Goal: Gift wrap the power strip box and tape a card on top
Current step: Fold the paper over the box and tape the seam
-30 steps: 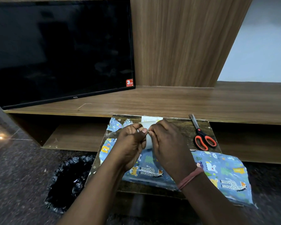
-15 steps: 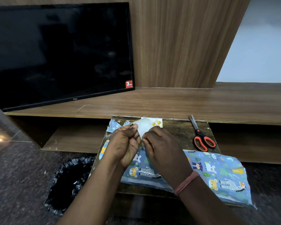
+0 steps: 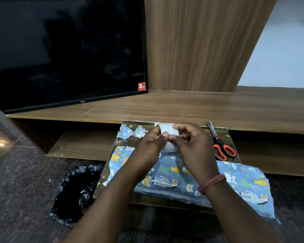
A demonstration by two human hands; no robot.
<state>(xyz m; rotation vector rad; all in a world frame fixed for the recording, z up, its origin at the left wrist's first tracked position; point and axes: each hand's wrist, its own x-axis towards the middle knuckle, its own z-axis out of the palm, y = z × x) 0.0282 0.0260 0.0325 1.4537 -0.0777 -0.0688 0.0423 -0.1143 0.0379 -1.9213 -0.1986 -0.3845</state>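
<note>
A box wrapped in blue animal-print paper (image 3: 167, 176) lies on a small dark table (image 3: 223, 135), its right end hanging past the table's edge. Above it I hold a whitish roll of clear tape (image 3: 168, 131) between both hands. My left hand (image 3: 152, 146) pinches the roll at its left side with thumb and fingers. My right hand (image 3: 193, 146) grips its right side, fingers curled over the top. A white card behind the roll is almost wholly hidden.
Orange-handled scissors (image 3: 221, 146) lie at the table's right rear. Paper scraps (image 3: 130, 133) sit at its left rear. A bin with a black bag (image 3: 75, 192) stands on the floor to the left. A TV (image 3: 65, 50) rests on the wooden unit (image 3: 182, 106) behind.
Both hands shifted slightly right and away with the tape roll, and the roll has turned so that its broad side faces me. The wrapped box stayed put.
</note>
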